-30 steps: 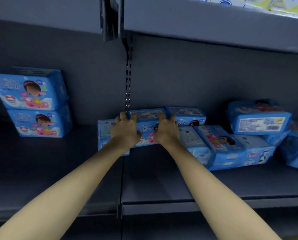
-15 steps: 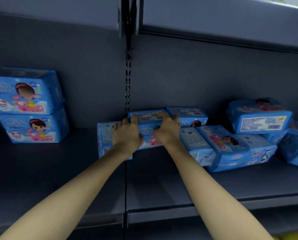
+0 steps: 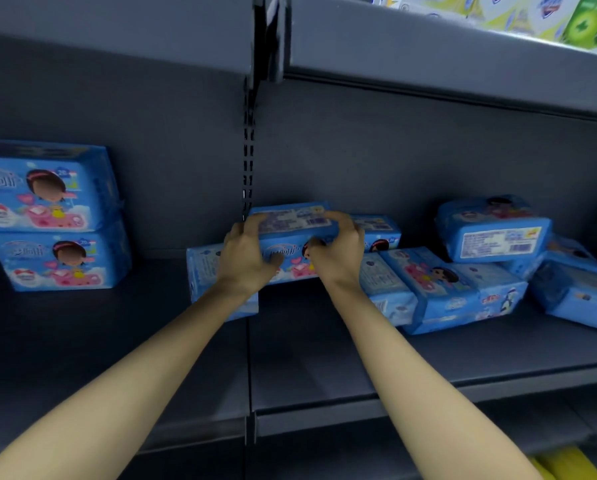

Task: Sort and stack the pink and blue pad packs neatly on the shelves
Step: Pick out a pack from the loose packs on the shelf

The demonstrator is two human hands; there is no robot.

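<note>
Two hands held one blue pad pack atop loose packs on the shelf: the left hand and right hand curled round its ends. Picking up seemed in hand; next, probably, carrying it to the stacked pair at left.

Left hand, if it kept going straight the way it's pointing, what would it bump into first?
The left hand grips the blue pack, which would go along with it. Past that, probably the grey back wall, beside the slotted post; how far off is unclear.
</note>
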